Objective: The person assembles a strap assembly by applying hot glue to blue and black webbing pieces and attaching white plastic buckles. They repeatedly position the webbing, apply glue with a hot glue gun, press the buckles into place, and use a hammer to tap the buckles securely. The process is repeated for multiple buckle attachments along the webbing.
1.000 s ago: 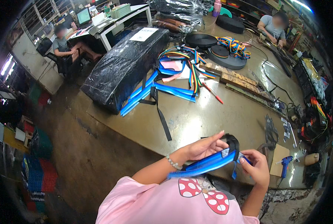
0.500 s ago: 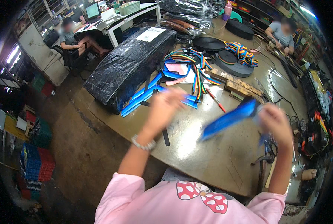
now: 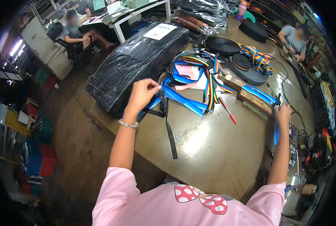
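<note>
My left grip [image 3: 141, 94] is narrow, thumb and fingertips pinched on the near end of the crossed blue straps [image 3: 186, 101], which lie on the surface [image 3: 220, 147] beside the black-wrapped package [image 3: 137, 62]. A thin black strap [image 3: 170, 135] trails from them toward me. Well apart, my right grip [image 3: 284, 114] is closed on the black end of another blue webbing strip [image 3: 259, 94], which stretches across the wooden bars [image 3: 255, 102]. A red pen [image 3: 227, 110] lies between my two grips.
</note>
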A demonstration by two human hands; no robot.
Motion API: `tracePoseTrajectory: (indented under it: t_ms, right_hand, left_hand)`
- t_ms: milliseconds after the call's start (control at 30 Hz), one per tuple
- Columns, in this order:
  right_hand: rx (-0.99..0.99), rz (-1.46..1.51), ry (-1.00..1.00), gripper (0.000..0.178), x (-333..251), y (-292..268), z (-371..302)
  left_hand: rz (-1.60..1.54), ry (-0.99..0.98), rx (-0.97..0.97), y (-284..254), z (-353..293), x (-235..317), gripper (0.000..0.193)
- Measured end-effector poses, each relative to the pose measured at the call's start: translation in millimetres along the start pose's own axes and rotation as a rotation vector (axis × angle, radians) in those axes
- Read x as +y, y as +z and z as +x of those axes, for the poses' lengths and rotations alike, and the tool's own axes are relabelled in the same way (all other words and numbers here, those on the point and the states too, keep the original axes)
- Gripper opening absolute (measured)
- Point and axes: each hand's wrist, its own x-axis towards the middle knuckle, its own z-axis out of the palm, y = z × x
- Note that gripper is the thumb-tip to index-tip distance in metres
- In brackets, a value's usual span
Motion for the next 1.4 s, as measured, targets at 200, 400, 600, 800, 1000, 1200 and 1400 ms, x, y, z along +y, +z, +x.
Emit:
tracePoseTrajectory:
  t_ms: [200,400,600,800,1000,1200,1400]
  right_hand:
    - [-0.239,0.927,-0.662,0.028,-204.1,-51.9,-47.2]
    - [-0.241,0.795,-0.805,0.029,-377.3,-2.1,-96.3]
    - [-0.416,0.949,-0.71,0.028,-384.3,18.4,-96.5]
    - [-1.198,1.487,-0.682,0.019,-309.4,-52.4,-76.6]
    - [-1.252,1.416,-0.525,0.023,-205.3,-157.1,-54.1]
    - [-0.956,1.893,-0.794,0.025,-195.5,-204.2,-67.1]
    - [-0.891,1.307,-0.665,0.021,-256.7,-199.5,-102.0]
  left_hand:
    - [-0.91,-0.102,-0.026,-77.8,-3.7,51.2,0.032]
    - [-0.863,0.077,0.19,-139.3,-94.4,89.1,0.024]
    - [-0.645,0.027,0.4,-177.8,-173.0,79.6,0.022]
    - [-0.758,-0.114,0.337,-167.1,-155.7,53.6,0.022]
    - [-0.821,-0.208,-0.036,-117.0,-102.0,66.0,0.038]
    - [-0.842,-0.17,-0.438,-50.7,-79.1,91.3,0.038]
    - [-0.84,-0.18,-0.513,-18.0,-92.8,108.2,0.037]
